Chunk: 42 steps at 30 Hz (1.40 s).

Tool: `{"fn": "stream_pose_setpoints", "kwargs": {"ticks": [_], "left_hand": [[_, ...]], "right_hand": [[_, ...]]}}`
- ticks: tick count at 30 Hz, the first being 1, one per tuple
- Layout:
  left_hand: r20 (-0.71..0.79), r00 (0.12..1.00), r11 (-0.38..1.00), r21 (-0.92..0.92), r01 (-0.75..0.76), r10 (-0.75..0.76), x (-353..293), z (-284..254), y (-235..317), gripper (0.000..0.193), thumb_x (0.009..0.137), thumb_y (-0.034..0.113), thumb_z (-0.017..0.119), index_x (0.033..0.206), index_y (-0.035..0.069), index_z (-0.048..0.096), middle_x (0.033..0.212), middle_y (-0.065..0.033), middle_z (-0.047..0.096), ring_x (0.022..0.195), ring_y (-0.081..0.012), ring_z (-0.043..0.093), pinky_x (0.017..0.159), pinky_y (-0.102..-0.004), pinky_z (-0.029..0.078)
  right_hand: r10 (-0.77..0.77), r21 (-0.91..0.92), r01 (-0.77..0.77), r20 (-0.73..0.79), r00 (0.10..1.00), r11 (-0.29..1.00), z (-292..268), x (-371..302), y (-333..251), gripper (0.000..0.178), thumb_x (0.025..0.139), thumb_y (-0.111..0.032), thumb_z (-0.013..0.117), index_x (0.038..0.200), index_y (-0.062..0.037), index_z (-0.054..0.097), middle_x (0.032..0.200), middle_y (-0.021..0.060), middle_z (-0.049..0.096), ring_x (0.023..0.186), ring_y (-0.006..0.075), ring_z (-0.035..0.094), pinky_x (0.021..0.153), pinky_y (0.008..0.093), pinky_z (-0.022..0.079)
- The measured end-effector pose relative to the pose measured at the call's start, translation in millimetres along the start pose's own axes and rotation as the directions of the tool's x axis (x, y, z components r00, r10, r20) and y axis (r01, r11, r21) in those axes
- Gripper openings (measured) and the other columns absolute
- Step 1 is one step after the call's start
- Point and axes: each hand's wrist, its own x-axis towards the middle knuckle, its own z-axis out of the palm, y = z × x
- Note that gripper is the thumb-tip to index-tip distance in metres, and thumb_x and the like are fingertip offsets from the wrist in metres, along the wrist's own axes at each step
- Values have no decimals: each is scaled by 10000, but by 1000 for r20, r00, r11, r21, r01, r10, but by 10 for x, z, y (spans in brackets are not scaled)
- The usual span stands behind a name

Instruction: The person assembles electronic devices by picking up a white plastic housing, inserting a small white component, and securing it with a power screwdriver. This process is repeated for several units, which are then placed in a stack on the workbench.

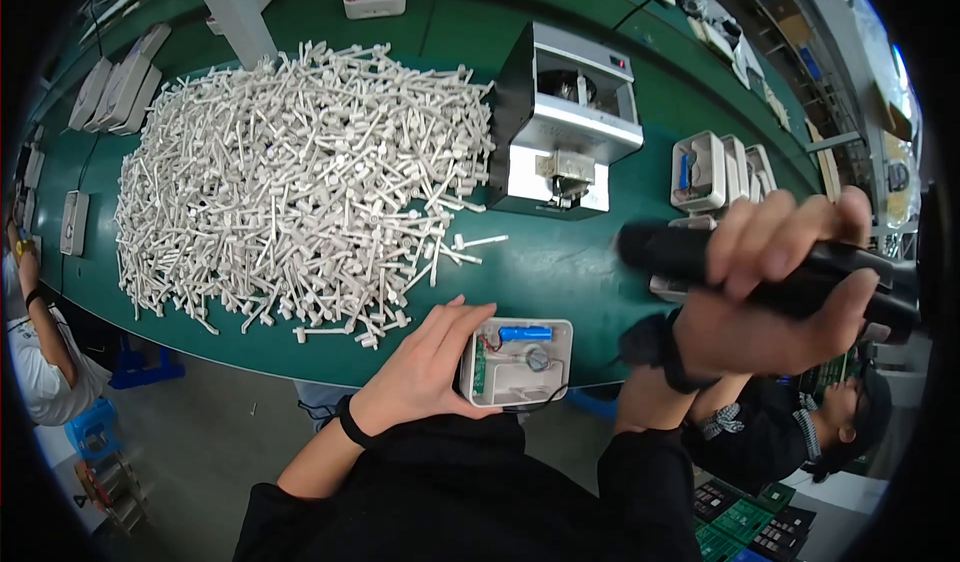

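Note:
My left hand point(425, 362) grips the left side of a small white plastic housing point(565, 362) at the table's front edge. Inside the housing lie a blue cylindrical battery point(525, 333), a green circuit board point(480, 366) and a round metallic part point(538, 359). A thin black cable curves by its lower right corner. Raised on the right, my right hand point(780, 292) is wrapped round a black electric screwdriver point(670, 252), its tip pointing left. Motion blurs the hand and the tool slightly.
A big pile of white plastic rods point(300, 182) covers the left of the green table point(560, 262). Behind the housing stands a screw feeder point(570, 122). More white housings point(697, 172) stand at the right, some partly behind the screwdriver. Other people point(800, 432) sit at right and far left.

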Motion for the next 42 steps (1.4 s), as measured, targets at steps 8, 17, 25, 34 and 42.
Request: {"fn": "stream_pose_setpoints", "kwargs": {"ticks": [8,17,25,34,42], "left_hand": [[-44,999,999,46,-17,19,-86,98,-16,1001,669,362,967,1419,-66,461,1336,-196,571,1212,-397,586,1186,-517,438],[-128,991,997,61,52,-44,-17,127,-18,1050,651,372,991,1430,-60,435,1372,-214,559,1254,-431,569,1180,-524,438],[-134,990,996,66,55,-46,-35,114,1,999,678,348,964,1411,-85,441,1363,-201,554,1222,-402,583,1175,-493,453],[-99,992,997,-3,82,-82,-26,102,-42,1033,663,318,980,1459,-31,420,1407,-197,552,1252,-410,572,1204,-501,417],[-118,987,994,-15,104,-105,-36,124,-6,991,675,298,961,1440,-45,433,1352,-196,549,1230,-407,582,1179,-491,449]], "right_hand": [[-429,-446,329,-145,891,832,-385,324,636,177,1012,-169,636,1103,-41,553,752,125,612,584,199,558,575,379,507],[-81,-377,21,-145,986,926,73,77,506,137,1019,-138,612,1063,-31,540,717,129,587,533,181,507,523,361,462],[13,-364,-102,-240,971,926,-40,-52,557,178,1043,-204,596,1076,-39,537,713,114,586,501,163,486,485,333,442],[208,-108,-201,58,976,974,323,-637,217,386,993,-363,705,1123,-70,489,793,124,631,551,193,561,504,356,487],[372,-227,-367,-22,928,902,364,-876,277,475,975,-457,720,1111,-68,483,744,121,636,521,198,556,501,370,487]]}}
